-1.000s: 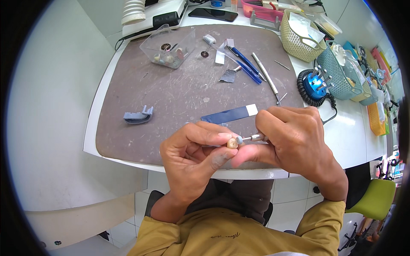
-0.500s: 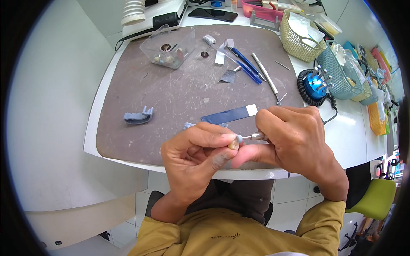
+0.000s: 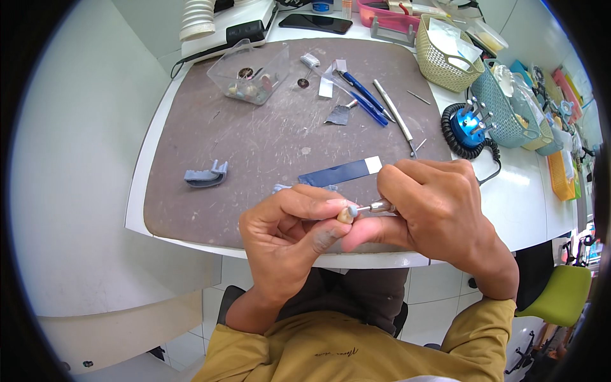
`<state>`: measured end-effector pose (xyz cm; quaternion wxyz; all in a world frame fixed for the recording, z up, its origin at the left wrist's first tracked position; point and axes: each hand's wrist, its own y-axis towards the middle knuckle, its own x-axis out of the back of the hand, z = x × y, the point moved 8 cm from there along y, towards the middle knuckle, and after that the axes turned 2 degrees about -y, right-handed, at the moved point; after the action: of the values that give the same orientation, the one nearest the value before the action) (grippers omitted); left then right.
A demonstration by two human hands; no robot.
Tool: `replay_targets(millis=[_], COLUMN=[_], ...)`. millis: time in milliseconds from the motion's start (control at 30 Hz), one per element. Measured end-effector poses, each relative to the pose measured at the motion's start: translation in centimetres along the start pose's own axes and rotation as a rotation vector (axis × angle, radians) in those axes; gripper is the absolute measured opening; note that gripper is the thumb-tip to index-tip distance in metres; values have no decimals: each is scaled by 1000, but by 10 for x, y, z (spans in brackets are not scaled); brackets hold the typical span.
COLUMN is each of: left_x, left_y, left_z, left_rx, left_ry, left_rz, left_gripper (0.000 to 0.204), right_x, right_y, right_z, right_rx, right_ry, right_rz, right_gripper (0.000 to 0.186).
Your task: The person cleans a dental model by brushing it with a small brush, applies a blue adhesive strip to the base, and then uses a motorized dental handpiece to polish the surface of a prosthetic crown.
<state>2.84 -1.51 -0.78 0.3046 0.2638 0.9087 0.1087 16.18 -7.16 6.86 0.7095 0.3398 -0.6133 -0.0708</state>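
Note:
My left hand (image 3: 286,239) pinches a small cream tooth-shaped piece (image 3: 345,216) between thumb and fingertip; grey residue marks the thumb. In my right hand (image 3: 433,210) is a metal rotary handpiece (image 3: 382,205), its pale blue disc tip (image 3: 352,211) against the piece, while my right thumb extends just below. Beyond both hands lies a dark blue strip (image 3: 334,172) with a white end. A blue-grey moulded part (image 3: 205,176) is on the grey mat (image 3: 191,127), and another small bluish piece is mostly hidden behind my left fingers.
A clear box of small discs (image 3: 223,70), pens (image 3: 366,105), a silver tool (image 3: 391,111) and scraps are on the mat. A blue bur stand (image 3: 468,127), coiled cord (image 3: 491,159), mesh baskets (image 3: 445,60) and a phone (image 3: 315,23) border it. A green chair (image 3: 557,293) is at lower right.
The small piece has turned slightly in my left fingertips since a second ago, and both fingertips and the handpiece have shifted very slightly left.

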Motion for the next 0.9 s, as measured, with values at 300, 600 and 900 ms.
replay_targets(millis=[300,600,900], left_x=[-1,1,1], left_y=[2,-2,-2], left_z=[-1,1,1], left_rx=[-74,2,6], left_ry=[-75,49,50], left_rz=[88,0,12], left_gripper=[18,22,22], right_x=[1,0,0], right_y=[0,0,0], right_z=[1,1,0], right_rx=[6,9,3], right_ry=[-5,-11,-2], right_rz=[4,4,11], right_gripper=[69,70,69])
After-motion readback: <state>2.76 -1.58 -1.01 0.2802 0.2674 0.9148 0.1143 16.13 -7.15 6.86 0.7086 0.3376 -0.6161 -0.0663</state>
